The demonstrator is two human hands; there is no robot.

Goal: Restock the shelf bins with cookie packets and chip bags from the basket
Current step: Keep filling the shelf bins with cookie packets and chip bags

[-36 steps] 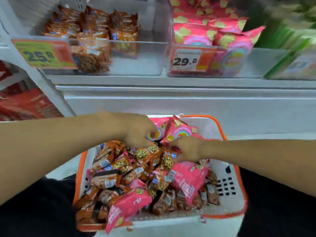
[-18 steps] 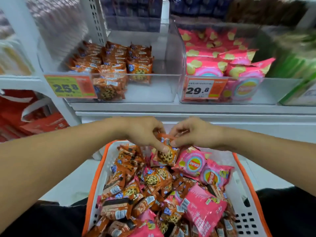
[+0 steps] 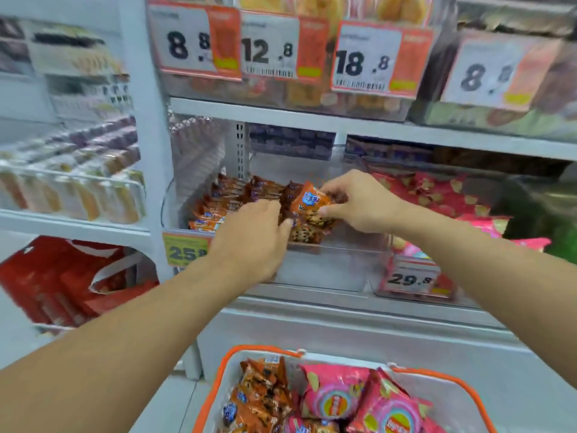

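Cookie packet [image 3: 312, 203] pinched by right hand [image 3: 359, 203] over clear bin [image 3: 327, 264], left hand [image 3: 253, 245] alongside

Both hands: right hand [image 3: 356, 201] pinches cookie packet [image 3: 309, 203] over bin [image 3: 327, 264].

Glossy foil cookie packets [image 3: 309, 203]; clear plastic bin [image 3: 327, 264]

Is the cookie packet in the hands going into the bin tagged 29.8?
No, the cookie packet sits over the bin tagged 25.8.
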